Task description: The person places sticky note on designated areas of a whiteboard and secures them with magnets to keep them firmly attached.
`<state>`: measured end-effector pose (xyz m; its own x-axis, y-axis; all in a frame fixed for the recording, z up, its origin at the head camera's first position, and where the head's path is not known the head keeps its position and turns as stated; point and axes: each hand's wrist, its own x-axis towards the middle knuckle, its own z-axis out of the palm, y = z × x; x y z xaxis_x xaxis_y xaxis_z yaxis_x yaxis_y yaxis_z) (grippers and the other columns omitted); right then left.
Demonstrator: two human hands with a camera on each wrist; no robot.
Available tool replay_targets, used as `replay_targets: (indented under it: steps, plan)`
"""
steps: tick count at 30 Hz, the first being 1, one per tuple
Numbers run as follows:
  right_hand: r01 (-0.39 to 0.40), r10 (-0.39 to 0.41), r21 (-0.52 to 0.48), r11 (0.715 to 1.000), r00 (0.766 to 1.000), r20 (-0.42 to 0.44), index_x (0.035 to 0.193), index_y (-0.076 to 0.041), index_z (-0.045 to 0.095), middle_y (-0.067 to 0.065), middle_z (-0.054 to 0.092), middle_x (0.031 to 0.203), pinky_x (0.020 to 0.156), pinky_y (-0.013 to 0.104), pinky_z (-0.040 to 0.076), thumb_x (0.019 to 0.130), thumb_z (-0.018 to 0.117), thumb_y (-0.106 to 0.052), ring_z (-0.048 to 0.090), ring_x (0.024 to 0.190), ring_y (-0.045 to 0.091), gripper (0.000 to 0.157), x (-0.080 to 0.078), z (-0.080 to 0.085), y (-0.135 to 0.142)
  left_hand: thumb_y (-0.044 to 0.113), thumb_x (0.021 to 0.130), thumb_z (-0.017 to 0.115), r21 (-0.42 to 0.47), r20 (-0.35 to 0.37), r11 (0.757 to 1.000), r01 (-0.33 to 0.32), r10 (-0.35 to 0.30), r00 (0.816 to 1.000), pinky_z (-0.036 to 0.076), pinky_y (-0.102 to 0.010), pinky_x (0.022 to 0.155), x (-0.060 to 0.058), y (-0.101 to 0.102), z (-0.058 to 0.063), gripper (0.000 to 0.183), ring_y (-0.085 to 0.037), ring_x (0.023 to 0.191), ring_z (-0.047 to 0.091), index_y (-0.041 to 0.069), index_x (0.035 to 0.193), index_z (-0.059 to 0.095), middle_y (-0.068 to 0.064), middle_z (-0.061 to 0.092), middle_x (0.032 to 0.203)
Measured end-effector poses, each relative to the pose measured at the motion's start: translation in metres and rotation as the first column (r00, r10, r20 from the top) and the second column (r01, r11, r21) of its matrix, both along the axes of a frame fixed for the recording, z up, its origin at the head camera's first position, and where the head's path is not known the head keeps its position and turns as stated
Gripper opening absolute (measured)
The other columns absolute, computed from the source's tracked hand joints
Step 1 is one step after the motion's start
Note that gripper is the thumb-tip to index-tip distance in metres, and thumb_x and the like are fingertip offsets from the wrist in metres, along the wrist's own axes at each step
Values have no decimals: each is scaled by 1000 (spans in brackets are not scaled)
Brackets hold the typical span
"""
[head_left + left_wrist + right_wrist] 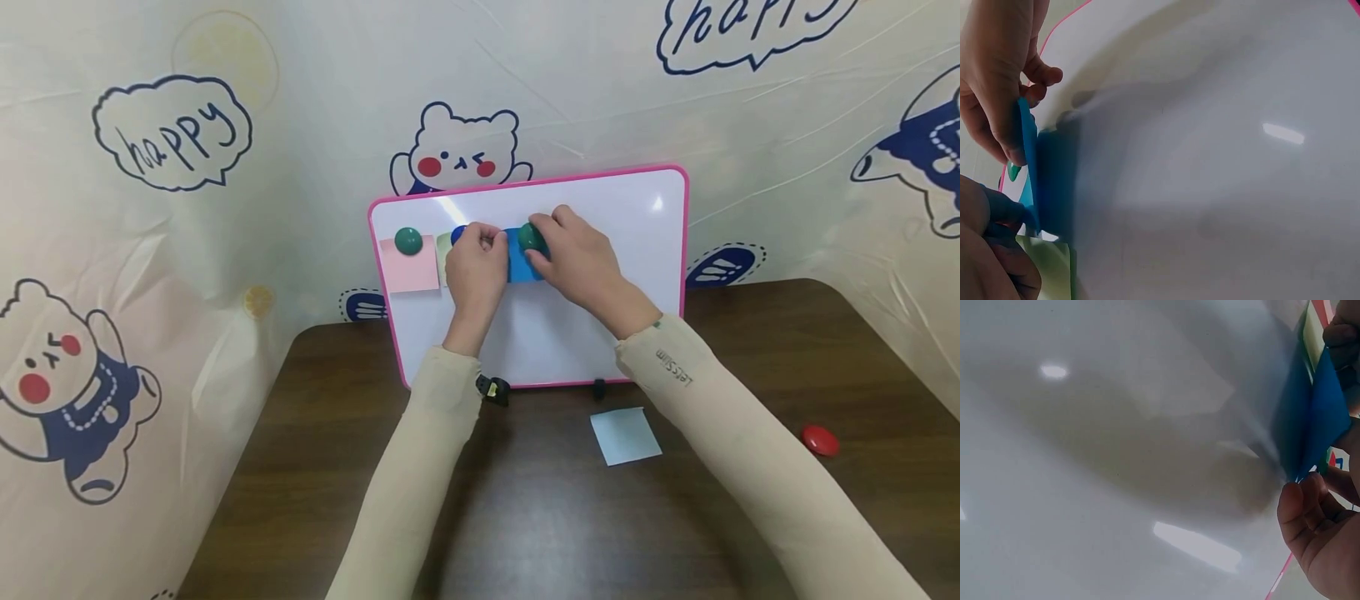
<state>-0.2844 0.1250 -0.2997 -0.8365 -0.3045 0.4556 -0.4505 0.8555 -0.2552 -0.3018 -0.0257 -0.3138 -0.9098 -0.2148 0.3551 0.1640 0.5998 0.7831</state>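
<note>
On a pink-framed whiteboard point(652, 217), a blue sticky note point(521, 262) lies between both hands. My left hand point(477, 271) pinches its left edge. With curled fingers, my right hand point(581, 254) holds a round green magnet point(531, 238) against the note's upper part. Seen from the left wrist, the blue paper point(1030, 162) tilts away from the board at its lower side. Left of it is a pale green note point(442, 250), partly hidden by my left hand, with a blue magnet point(457, 234) at its top. A pink note point(411, 268) sits farther left under another green magnet point(408, 241).
A light blue sticky note point(626, 435) lies on the brown table point(337, 458) before the board. Off to the right, beside my right sleeve, is a red magnet point(820, 440). Black feet point(497, 391) support the board's lower edge. Patterned cloth point(315, 167) hangs behind.
</note>
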Motion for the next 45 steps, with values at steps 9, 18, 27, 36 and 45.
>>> replay_targets:
  steps: [9, 18, 27, 36, 45]
  plan:
    - [-3, 4, 15, 1000, 999, -47, 137, -2, 55, 18, 57, 110, 82, 41, 57, 94, 74, -27, 59, 91, 26, 53, -6, -5, -3, 31, 102, 62, 6, 28, 1000, 20, -20, 999, 46, -27, 63, 0, 1, -2, 23, -16, 74, 57, 9, 103, 68, -3, 59, 75]
    - [-15, 18, 30, 999, 997, -78, 136, -2, 56, 18, 58, 111, 82, 40, 57, 95, 73, -28, 60, 92, 27, 52, -8, -7, -3, 29, 103, 59, 19, -2, 999, 35, -35, 999, 47, -26, 63, -1, -1, -1, 23, -16, 73, 57, 7, 105, 67, -3, 59, 75]
    - [-21, 27, 50, 999, 992, -126, 135, -1, 56, 19, 59, 109, 81, 40, 58, 96, 72, -28, 60, 91, 28, 49, -12, -10, -4, 30, 102, 60, -8, 15, 1000, 27, -26, 1000, 47, -26, 63, -1, 1, 1, 23, -16, 75, 57, 8, 105, 68, -3, 60, 76]
    - [-31, 41, 59, 998, 984, -173, 135, 1, 57, 19, 58, 105, 76, 39, 58, 97, 71, -27, 59, 83, 28, 49, -12, -12, -6, 27, 102, 61, -27, -8, 999, 18, -18, 1000, 48, -28, 65, -1, 0, 1, 20, -16, 76, 58, 8, 103, 66, -2, 61, 77]
    - [-39, 52, 66, 997, 975, -217, 134, 3, 58, 19, 58, 104, 75, 39, 59, 95, 72, -25, 60, 81, 28, 50, -14, -16, -7, 29, 102, 61, -61, -13, 998, 19, -20, 1000, 47, -29, 65, -2, -2, 1, 22, -17, 76, 58, 8, 107, 67, -2, 62, 78]
